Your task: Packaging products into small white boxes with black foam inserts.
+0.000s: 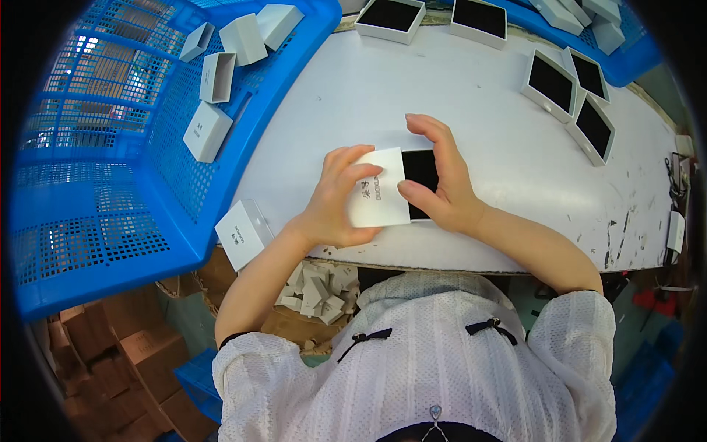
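Note:
In the middle of the white table my left hand (337,193) grips a white box sleeve (384,202) with dark print, its thumb along the near edge and its fingers over the top and far edge. A black-lined tray (421,171) sticks out of the sleeve's right side; how far it reaches inside is hidden. My right hand (453,177) curves around the tray's right end with thumb and fingers wide apart. Its thumb lies over the black lining, the tip by the sleeve's edge. Whether the palm presses the tray cannot be seen.
A blue plastic basket (221,214) at the left holds several white boxes (243,38). One white box (245,232) stands by my left forearm. Black-lined trays (551,82) lie at the far edge and right. Below the table are small white pieces (317,291) and brown cartons (151,350).

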Action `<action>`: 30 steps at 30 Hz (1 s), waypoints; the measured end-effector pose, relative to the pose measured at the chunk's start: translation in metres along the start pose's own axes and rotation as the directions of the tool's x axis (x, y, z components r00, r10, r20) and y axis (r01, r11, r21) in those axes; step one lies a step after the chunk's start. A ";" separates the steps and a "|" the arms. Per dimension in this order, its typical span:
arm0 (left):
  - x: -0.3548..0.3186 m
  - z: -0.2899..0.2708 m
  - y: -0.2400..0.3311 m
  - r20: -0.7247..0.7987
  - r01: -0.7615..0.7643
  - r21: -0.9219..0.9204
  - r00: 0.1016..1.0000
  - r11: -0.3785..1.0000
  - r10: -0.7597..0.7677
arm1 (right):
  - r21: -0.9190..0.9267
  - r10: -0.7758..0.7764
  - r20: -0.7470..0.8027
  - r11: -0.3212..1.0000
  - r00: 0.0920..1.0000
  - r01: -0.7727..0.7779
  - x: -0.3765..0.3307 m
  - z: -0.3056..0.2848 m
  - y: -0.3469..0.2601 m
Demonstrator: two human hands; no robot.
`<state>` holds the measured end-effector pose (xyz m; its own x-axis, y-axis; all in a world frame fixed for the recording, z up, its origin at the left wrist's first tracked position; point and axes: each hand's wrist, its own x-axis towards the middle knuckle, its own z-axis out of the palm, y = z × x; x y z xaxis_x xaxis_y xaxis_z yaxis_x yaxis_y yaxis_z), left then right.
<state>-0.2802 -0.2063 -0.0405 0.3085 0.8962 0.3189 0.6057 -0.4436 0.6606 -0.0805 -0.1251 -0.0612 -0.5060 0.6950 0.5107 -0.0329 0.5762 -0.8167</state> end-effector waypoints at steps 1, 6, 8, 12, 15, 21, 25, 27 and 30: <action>0.001 0.006 0.001 0.000 0.002 -0.003 1.000 1.000 -0.002 | -0.001 0.003 0.002 1.000 1.000 -0.003 -0.001 0.007 -0.002; -0.001 0.011 0.009 0.027 -0.071 -0.001 0.997 0.997 0.071 | 0.117 -0.005 -0.005 0.993 1.000 0.006 0.001 0.035 -0.017; -0.004 -0.005 0.010 0.042 -0.041 0.113 0.998 0.993 0.036 | -0.072 -0.113 0.118 0.990 0.987 0.122 0.018 0.023 -0.005; -0.037 -0.089 0.028 0.032 0.481 0.592 0.788 0.646 -0.615 | -0.636 -0.235 0.144 0.723 0.961 0.271 0.098 -0.051 0.060; -0.070 -0.132 0.029 0.011 0.556 0.749 0.532 0.359 -0.847 | -0.982 -0.036 -0.089 0.170 0.995 -0.082 0.120 -0.125 0.109; -0.038 -0.184 -0.071 -0.263 0.551 0.456 0.833 0.698 -0.486 | -0.938 -0.027 0.152 0.310 0.988 0.153 0.098 -0.098 0.077; -0.067 -0.233 -0.184 -0.394 0.539 0.781 0.818 0.317 -0.419 | -0.897 0.136 0.253 0.404 0.958 0.179 0.076 -0.077 0.027; -0.059 -0.230 -0.199 -0.422 0.576 0.787 0.764 0.220 -0.489 | -0.761 0.006 0.348 0.586 0.937 0.279 0.064 -0.084 0.021; -0.025 -0.208 -0.140 -0.228 0.652 0.569 0.711 0.501 -0.665 | -0.643 0.040 0.076 0.766 0.996 0.018 0.070 -0.129 0.026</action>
<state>-0.5254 -0.1647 0.0009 -0.3512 0.9345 -0.0577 0.9221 0.3559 0.1520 -0.0056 -0.0056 -0.0115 -0.5711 0.6827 0.4558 0.5193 0.7305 -0.4435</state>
